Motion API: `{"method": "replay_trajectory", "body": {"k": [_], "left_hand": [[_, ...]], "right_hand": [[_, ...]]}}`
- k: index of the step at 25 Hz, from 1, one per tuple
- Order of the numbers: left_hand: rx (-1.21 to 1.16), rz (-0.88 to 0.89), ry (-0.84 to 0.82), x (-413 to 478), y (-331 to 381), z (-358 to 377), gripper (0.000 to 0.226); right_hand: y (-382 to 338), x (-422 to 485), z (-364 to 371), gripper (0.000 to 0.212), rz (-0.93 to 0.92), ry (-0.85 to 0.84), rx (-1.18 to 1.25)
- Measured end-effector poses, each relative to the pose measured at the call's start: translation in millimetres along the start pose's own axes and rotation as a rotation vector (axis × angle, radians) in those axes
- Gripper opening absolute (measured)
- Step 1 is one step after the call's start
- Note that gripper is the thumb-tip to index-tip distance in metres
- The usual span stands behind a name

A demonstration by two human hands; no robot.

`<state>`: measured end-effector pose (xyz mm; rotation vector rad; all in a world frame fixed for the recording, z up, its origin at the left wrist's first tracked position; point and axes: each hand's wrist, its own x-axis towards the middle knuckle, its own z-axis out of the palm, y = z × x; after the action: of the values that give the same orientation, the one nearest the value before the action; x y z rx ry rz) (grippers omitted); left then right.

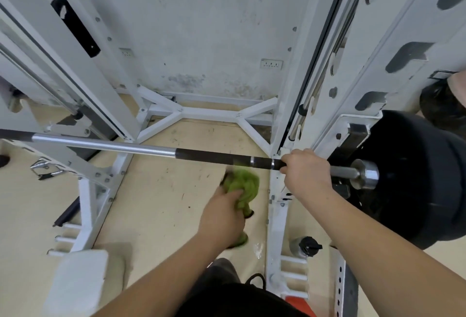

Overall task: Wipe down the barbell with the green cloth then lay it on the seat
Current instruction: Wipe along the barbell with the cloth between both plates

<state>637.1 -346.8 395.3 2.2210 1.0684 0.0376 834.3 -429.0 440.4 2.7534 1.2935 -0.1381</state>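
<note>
The barbell runs across the view on the white rack, chrome on the left and dark from the middle to the right. A black weight plate sits on its right end. My right hand grips the dark part of the bar just inside the rack upright. My left hand holds the bunched green cloth just below the bar, a little left of my right hand. The cloth is blurred, and whether it touches the bar I cannot tell. The white padded seat lies at the lower left.
White rack uprights and a floor brace stand ahead against the wall. A grey shaker bottle stands by the right rack foot. Metal handles lie on the floor at left. My dark trouser leg and shoe are below.
</note>
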Motion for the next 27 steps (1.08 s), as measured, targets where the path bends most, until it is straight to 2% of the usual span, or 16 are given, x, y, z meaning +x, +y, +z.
{"method": "replay_trajectory", "body": {"k": [1,2,3,4,8,10,13,14,15,18,20,23,25,27], "left_hand": [[-0.262,-0.226,-0.002,-8,-9,6,0.042],[-0.488,-0.401,0.067,-10,-14,5,0.037],[-0.626,-0.501,0.174,-6,-16,0,0.026],[-0.747,-0.548,0.266,-1,-15,-10,0.014],[-1.161,-0.552,0.475,32,-10,-46,0.019],[-1.212,-0.59,0.455,37,5,-38,0.019],[-1.212,-0.54,0.214,24,31,-12,0.018],[-1.204,-0.523,0.198,22,32,-14,0.018],[-1.188,-0.527,0.26,25,25,-19,0.02],[-1.154,-0.602,0.591,45,-9,-44,0.027],[-1.172,-0.604,0.598,47,-3,-46,0.029],[-1.11,-0.515,0.402,33,17,-25,0.026],[-1.092,-0.506,0.454,32,11,-37,0.03],[-1.089,-0.575,0.613,45,-11,-51,0.028]], "right_hand": [[-2,0,0,0.019,0.004,0.007,0.0],[-3,0,1,0.017,0.011,0.005,0.002],[-6,0,1,0.015,0.018,0.0,0.003],[-7,0,1,0.013,0.025,-0.002,-0.002],[-8,0,-3,0.017,-0.009,0.011,-0.074],[-9,3,-6,0.018,-0.005,-0.009,-0.085],[-9,5,-11,0.019,0.001,-0.049,-0.077],[-9,6,-11,0.019,-0.001,-0.052,-0.077],[-8,5,-12,0.019,-0.005,-0.049,-0.079],[-7,3,-11,0.02,-0.008,-0.04,-0.086],[-7,4,-12,0.02,-0.004,-0.049,-0.074],[-6,6,-13,0.019,0.006,-0.056,-0.059],[-5,6,-15,0.019,0.005,-0.059,-0.055],[-4,5,-15,0.018,-0.001,-0.057,-0.047]]}}
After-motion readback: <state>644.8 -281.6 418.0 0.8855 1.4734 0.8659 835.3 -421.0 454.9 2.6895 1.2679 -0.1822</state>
